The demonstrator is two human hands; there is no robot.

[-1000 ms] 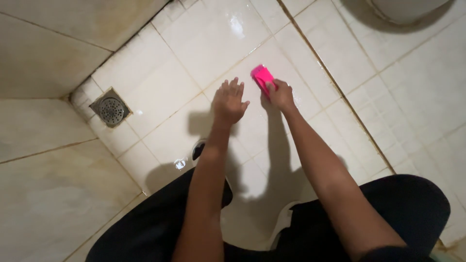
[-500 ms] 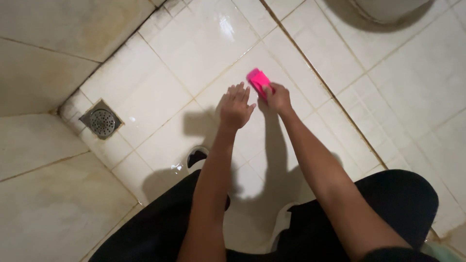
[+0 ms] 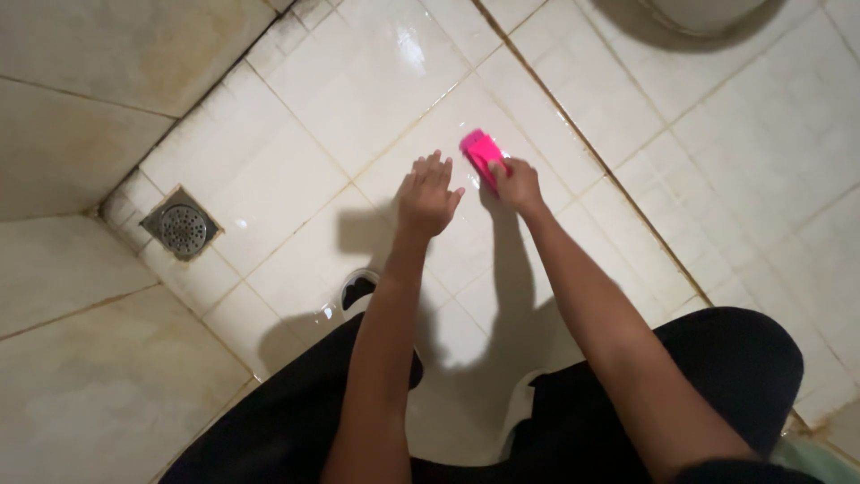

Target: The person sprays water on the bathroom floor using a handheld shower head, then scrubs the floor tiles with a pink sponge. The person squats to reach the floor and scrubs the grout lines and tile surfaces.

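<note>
Fingers of the right hand [image 3: 518, 184] clamp a bright pink plastic scrubber [image 3: 480, 151] on wet white floor tiles [image 3: 358, 81]; at nine o'clock, the left hand [image 3: 426, 195] hovers, fingers loosely apart.

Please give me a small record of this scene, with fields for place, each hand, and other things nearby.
place: wet white tiled floor in a corner
right hand: grips a pink scrubber pressed on the tiles
left hand: empty, fingers spread, flat on or just over the tiles, beside the scrubber
drain: round metal grate, in the corner to the left
clothing: black trousers
</note>
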